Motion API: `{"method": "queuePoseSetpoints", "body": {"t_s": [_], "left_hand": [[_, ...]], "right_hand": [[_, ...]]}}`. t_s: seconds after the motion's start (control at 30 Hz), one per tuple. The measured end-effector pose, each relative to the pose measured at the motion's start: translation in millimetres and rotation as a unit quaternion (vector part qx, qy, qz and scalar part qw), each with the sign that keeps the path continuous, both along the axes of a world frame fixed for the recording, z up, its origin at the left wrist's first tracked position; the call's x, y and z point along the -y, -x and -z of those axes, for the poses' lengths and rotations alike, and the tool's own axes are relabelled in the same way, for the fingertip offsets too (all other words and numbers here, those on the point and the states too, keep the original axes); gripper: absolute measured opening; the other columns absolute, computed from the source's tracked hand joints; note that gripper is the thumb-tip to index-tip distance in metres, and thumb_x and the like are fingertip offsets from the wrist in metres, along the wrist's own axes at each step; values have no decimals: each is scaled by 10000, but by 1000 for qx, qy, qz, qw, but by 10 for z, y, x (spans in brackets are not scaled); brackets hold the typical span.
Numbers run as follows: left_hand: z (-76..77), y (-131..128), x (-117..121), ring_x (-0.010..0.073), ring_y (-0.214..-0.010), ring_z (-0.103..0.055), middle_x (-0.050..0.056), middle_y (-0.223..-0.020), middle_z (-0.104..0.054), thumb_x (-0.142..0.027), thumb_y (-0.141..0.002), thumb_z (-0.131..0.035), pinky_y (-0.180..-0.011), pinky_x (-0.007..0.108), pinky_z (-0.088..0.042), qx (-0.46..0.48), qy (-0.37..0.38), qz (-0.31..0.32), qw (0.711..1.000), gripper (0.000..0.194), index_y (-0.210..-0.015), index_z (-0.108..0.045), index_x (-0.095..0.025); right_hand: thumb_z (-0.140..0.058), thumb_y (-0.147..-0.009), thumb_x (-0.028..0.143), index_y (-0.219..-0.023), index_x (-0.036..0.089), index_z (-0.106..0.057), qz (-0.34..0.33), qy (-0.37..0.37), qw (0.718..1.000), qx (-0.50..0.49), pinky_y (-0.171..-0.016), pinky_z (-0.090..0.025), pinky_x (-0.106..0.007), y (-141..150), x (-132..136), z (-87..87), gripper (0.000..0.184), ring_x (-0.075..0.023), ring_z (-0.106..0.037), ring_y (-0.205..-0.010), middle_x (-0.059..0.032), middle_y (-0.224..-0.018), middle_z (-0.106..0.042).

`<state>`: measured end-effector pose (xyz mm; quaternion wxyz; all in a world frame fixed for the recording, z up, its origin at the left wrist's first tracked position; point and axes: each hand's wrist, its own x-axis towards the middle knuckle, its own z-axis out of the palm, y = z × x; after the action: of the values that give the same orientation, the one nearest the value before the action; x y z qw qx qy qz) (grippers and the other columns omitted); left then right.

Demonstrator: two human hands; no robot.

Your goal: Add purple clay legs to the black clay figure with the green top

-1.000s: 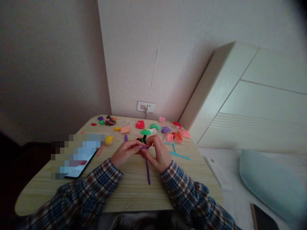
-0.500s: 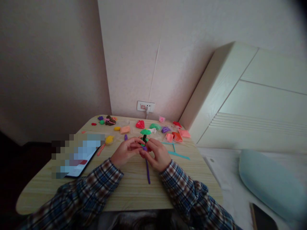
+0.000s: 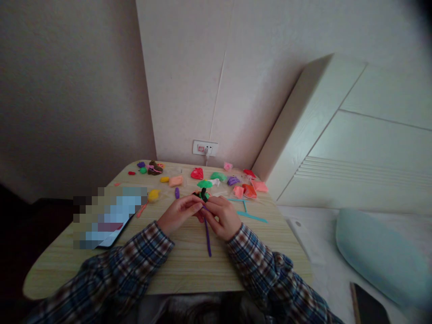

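On the left side of the wooden table (image 3: pixel 189 274) there lies a flat device (image 3: pixel 130 211) with lit screen; its picture is blurred in blocks, so I cannot read it. Behind the table stands a pale wall (image 3: pixel 182 90), having one thin vertical seam (image 3: pixel 222 72). Low on it is a white socket plate (image 3: pixel 196 147), with a white plug (image 3: pixel 206 152) inside. At the right, a whitish panelled board (image 3: pixel 357 139) leans in the view, with narrow grooves. Below it, a pale blue-green cushion (image 3: pixel 378 252) and a dark flat object (image 3: pixel 369 306) rest on white bedding (image 3: pixel 320 261).
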<state>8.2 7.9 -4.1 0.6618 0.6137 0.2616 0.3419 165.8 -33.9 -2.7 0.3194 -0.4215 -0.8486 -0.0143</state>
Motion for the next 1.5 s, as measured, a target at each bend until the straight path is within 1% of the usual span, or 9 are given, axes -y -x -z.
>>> {"method": "queuePoseSetpoints", "body": {"t_s": [0.2,0.37,0.5,0.63,0.87,1.1,1.23,1.37,1.5], "left_hand": [[-2,2,-20,130,-584,-614,-24,-634,-635,-378,-633,-698,-600,258,-508,-3,0,-32,999,310,-784,-556,-147],[-5,23,-41,113,-572,-598,-23,-639,-624,-339,-645,-695,-602,239,-499,-5,-32,-71,997,248,-725,-571,-140],[-21,33,-29,100,-581,-590,-8,-710,-640,-279,-672,-674,-620,230,-493,-6,-36,-103,994,197,-777,-596,-131],[-48,32,-3,102,-592,-596,19,-806,-661,-259,-690,-650,-638,241,-501,-6,-32,-83,996,206,-848,-621,-129],[-31,23,-22,108,-586,-595,28,-843,-663,-267,-659,-661,-641,257,-508,-23,-34,-59,997,265,-882,-626,-127],[-29,26,-27,93,-562,-563,-6,-758,-629,-279,-651,-653,-618,248,-493,-30,-38,-68,997,245,-830,-604,-120],[-15,33,-38,84,-551,-547,-19,-720,-605,-281,-620,-678,-593,236,-480,-25,-38,-85,995,224,-742,-574,-124],[12,22,-34,88,-528,-534,-35,-626,-571,-290,-583,-694,-537,220,-456,-45,-32,-66,996,247,-672,-529,-129],[18,16,13,107,-523,-535,-29,-566,-552,-285,-633,-643,-516,220,-434,-116,-110,-66,985,194,-685,-539,-129]], "right_hand": [[-374,-882,224,-653,170,-522,24,-4,1000,4,-608,-321,-264,12,-15,29,277,-119,-458,-591,-6,-622,-502],[-375,-897,264,-681,172,-504,63,-5,998,-11,-579,-318,-257,19,-27,36,268,-120,-445,-572,-9,-623,-500],[-383,-890,244,-635,177,-464,93,-13,995,-38,-554,-304,-253,9,-19,29,276,-118,-429,-553,-3,-590,-472],[-382,-890,236,-641,178,-466,95,-13,995,-36,-552,-304,-252,0,-29,43,269,-117,-429,-552,0,-589,-472],[-307,-921,282,-776,168,-499,62,29,998,-6,-615,-345,-262,18,-48,79,266,-142,-487,-647,-34,-716,-546],[-237,-928,257,-750,176,-469,32,44,998,14,-638,-342,-264,26,-14,30,303,-143,-490,-654,-38,-714,-545],[-247,-931,293,-703,176,-472,54,37,998,5,-613,-318,-259,5,-21,42,341,-136,-465,-618,-28,-674,-531],[-257,-926,361,-711,173,-480,72,59,996,-7,-609,-310,-253,-1,-22,50,362,-132,-464,-617,-25,-675,-534],[-311,-902,404,-661,174,-469,62,72,995,2,-593,-299,-246,28,-2,33,369,-118,-435,-568,-5,-616,-511]]}}
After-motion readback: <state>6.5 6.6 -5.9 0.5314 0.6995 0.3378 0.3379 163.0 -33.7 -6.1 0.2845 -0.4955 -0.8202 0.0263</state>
